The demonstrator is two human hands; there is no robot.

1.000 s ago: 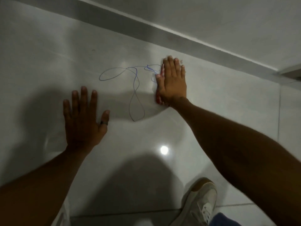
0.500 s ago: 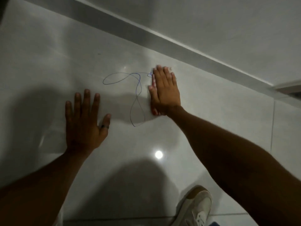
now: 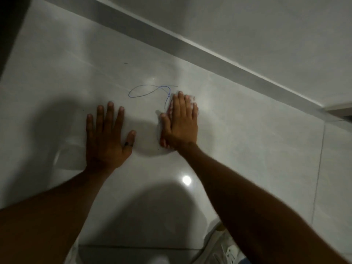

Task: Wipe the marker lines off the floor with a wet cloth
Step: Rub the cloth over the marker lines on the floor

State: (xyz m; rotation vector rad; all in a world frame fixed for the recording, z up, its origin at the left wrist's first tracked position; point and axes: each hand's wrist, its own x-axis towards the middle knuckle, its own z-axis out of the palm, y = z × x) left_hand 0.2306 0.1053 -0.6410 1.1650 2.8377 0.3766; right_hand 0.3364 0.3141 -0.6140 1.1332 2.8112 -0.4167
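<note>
1. Our right hand (image 3: 182,122) lies flat, fingers together and pressed palm-down on the cloth (image 3: 168,111), of which only a pale pinkish edge shows along the thumb side and past the fingertips. Our left hand (image 3: 106,138) is spread wide and planted bare on the floor (image 3: 247,130), holding nothing; a dark ring (image 3: 127,143) sits on its thumb.

2. The marker lines (image 3: 144,91) are thin blue strokes on the glossy tile just beyond both hands: a closed loop to the left, with a tail that curves down and runs under the cloth at the index-finger side of the right hand.

3. We judge the wiping to be mid-way. The cloth sits on the lower right part of the drawing, while the loop and the crossing strokes above it are plainly visible.

4. The next move, as we read it, calls for pushing the cloth forward and leftward across the loop with firm downward pressure, the left hand serving as a brace. The cloth must stay bunched under the palm so it does not slip out.

5. Further out, a grey skirting (image 3: 190,42) runs diagonally along the wall beyond the lines, a bright lamp reflection (image 3: 186,180) lies between our forearms, and a white shoe (image 3: 228,252) shows at the bottom edge.
</note>
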